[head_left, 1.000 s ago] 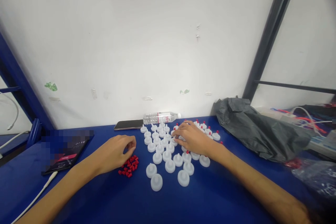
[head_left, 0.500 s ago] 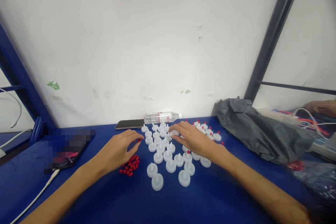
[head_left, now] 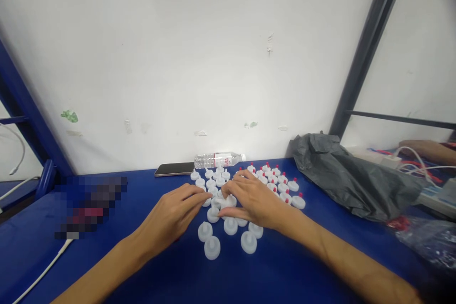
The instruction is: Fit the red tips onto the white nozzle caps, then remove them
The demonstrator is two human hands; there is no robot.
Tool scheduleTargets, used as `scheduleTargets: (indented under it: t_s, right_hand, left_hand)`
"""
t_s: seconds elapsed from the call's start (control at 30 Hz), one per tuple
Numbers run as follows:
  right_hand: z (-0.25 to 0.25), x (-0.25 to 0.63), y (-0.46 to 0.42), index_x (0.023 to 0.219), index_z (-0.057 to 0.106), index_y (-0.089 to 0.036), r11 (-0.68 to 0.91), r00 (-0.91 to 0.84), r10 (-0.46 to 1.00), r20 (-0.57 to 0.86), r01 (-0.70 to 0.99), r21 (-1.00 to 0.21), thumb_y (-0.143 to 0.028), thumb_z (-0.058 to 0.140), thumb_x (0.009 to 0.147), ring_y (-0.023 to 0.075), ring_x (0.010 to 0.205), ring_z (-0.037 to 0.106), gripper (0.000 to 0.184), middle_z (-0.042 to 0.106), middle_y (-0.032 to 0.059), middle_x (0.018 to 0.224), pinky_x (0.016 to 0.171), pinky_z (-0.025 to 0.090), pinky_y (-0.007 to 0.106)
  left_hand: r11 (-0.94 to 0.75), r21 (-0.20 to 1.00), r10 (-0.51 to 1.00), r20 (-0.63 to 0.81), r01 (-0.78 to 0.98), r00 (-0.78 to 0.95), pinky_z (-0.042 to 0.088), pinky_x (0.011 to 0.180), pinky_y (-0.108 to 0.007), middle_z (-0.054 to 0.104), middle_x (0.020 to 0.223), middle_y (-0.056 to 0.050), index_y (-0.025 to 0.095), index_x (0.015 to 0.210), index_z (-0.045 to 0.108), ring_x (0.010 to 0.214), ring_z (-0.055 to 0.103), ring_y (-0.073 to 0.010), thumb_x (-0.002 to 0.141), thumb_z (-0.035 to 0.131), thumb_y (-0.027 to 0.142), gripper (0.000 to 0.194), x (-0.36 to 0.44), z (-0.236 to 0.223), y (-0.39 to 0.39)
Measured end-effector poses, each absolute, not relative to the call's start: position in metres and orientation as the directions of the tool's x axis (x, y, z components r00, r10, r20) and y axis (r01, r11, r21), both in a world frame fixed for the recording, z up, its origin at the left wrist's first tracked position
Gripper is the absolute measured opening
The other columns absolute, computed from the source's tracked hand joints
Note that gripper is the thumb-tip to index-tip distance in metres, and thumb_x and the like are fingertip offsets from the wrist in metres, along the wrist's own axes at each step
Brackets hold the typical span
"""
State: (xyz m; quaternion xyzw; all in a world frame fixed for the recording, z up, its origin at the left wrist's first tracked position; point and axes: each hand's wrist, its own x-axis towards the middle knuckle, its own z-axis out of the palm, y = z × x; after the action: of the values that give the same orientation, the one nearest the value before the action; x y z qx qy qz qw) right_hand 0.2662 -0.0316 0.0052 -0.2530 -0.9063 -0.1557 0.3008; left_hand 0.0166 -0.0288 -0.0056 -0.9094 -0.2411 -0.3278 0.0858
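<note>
Several white plastic caps point(head_left: 212, 248) stand in rows on the blue table point(head_left: 270, 275). To the right is a group of white caps with red tips point(head_left: 285, 185). My right hand point(head_left: 254, 202) is pinched on a white cap point(head_left: 228, 201) in the middle of the rows. My left hand point(head_left: 171, 216) reaches in from the left, fingers pressed together, its fingertips meeting that cap. What they pinch is hidden. The left hand also covers the pile of small red pieces.
A clear water bottle point(head_left: 219, 159) and a phone point(head_left: 174, 169) lie by the white wall. A crumpled black bag point(head_left: 349, 175) sits at right. A second phone point(head_left: 89, 199) with a white cable point(head_left: 42, 270) lies at left. Another person's hand point(head_left: 423, 148) shows at far right.
My left hand left the red pile with a red piece and moved right to the caps. My right hand came back from the far caps and closed on a cap in the middle.
</note>
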Motion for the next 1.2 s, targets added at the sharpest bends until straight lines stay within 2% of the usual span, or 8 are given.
scheduleTargets:
  t_s: [0.1,0.23,0.53,0.63,0.77,0.9,1.07,1.2]
  right_hand:
    - [0.005,0.265,-0.032,0.093,0.052,-0.018,0.825,-0.695,0.336,0.635,0.543,0.157,-0.055,0.056,0.091,0.0151,0.07,0.054,0.037,0.061,-0.0009,0.076,0.086,0.039,0.033]
    - [0.004,0.264,-0.032,0.092,0.054,-0.018,0.828,-0.695,0.317,0.645,0.535,0.169,-0.055,0.051,0.094,0.0153,0.07,0.055,0.037,0.061,-0.0007,0.075,0.088,0.039,0.033]
    - [0.001,0.264,-0.032,0.093,0.054,-0.018,0.831,-0.712,0.304,0.633,0.524,0.189,-0.052,0.052,0.095,0.0157,0.073,0.059,0.034,0.064,0.0002,0.077,0.089,0.043,0.036]
    - [0.001,0.264,-0.032,0.095,0.053,-0.018,0.838,-0.703,0.28,0.653,0.512,0.191,-0.047,0.051,0.097,0.0153,0.076,0.062,0.029,0.066,0.0014,0.083,0.09,0.046,0.036]
    - [0.002,0.263,-0.034,0.098,0.051,-0.018,0.872,-0.686,0.24,0.687,0.463,0.158,-0.039,0.053,0.097,0.0156,0.093,0.065,0.021,0.068,0.0053,0.097,0.088,0.051,0.032]
    - [0.003,0.263,-0.035,0.104,0.051,-0.018,0.901,-0.706,0.219,0.674,0.412,0.138,-0.029,0.054,0.098,0.0161,0.104,0.064,0.013,0.068,0.0089,0.111,0.094,0.052,0.034]
    - [0.005,0.263,-0.037,0.099,0.05,-0.019,0.906,-0.697,0.188,0.692,0.395,0.151,-0.026,0.054,0.098,0.0154,0.1,0.064,0.007,0.069,0.0087,0.111,0.092,0.053,0.034]
    - [0.006,0.261,-0.042,0.093,0.051,-0.019,0.909,-0.704,0.198,0.682,0.392,0.141,-0.026,0.051,0.099,0.0158,0.094,0.064,0.009,0.07,0.0083,0.105,0.087,0.053,0.034]
  left_hand:
    - [-0.889,-0.003,0.338,0.671,0.458,0.66,0.055,0.075,-0.029,0.072,0.1,-0.005,0.02,0.122,0.057,0.085,0.065,-0.0163,0.093,0.055,0.013,0.03,0.021,-0.006,-0.033]
    - [-0.899,-0.025,0.319,0.647,0.437,0.693,0.055,0.073,-0.03,0.072,0.1,-0.006,0.021,0.12,0.059,0.083,0.065,-0.0171,0.093,0.055,0.012,0.028,0.023,-0.009,-0.034]
    - [-0.897,-0.049,0.327,0.592,0.438,0.737,0.056,0.066,-0.029,0.071,0.104,-0.007,0.021,0.127,0.056,0.083,0.064,-0.0171,0.094,0.045,0.006,0.038,0.023,-0.011,-0.036]
    - [-0.904,-0.027,0.316,0.633,0.428,0.707,0.056,0.067,-0.028,0.072,0.101,-0.007,0.021,0.124,0.058,0.082,0.065,-0.0169,0.094,0.047,0.008,0.034,0.024,-0.011,-0.036]
    - [-0.917,0.01,0.297,0.682,0.398,0.668,0.056,0.068,-0.027,0.073,0.099,-0.007,0.02,0.123,0.06,0.083,0.066,-0.0163,0.094,0.051,0.008,0.033,0.025,-0.012,-0.034]
    - [-0.915,0.003,0.288,0.706,0.403,0.647,0.056,0.066,-0.027,0.075,0.094,-0.007,0.019,0.118,0.063,0.078,0.067,-0.0165,0.093,0.053,0.011,0.028,0.023,-0.009,-0.033]
    - [-0.907,-0.002,0.306,0.685,0.421,0.661,0.057,0.066,-0.028,0.075,0.094,-0.009,0.018,0.115,0.065,0.077,0.069,-0.0174,0.093,0.053,0.012,0.026,0.021,-0.007,-0.033]
    - [-0.924,0.002,0.279,0.685,0.382,0.673,0.057,0.067,-0.027,0.075,0.092,-0.008,0.018,0.115,0.065,0.079,0.069,-0.0168,0.09,0.045,0.003,0.035,0.02,-0.007,-0.034]
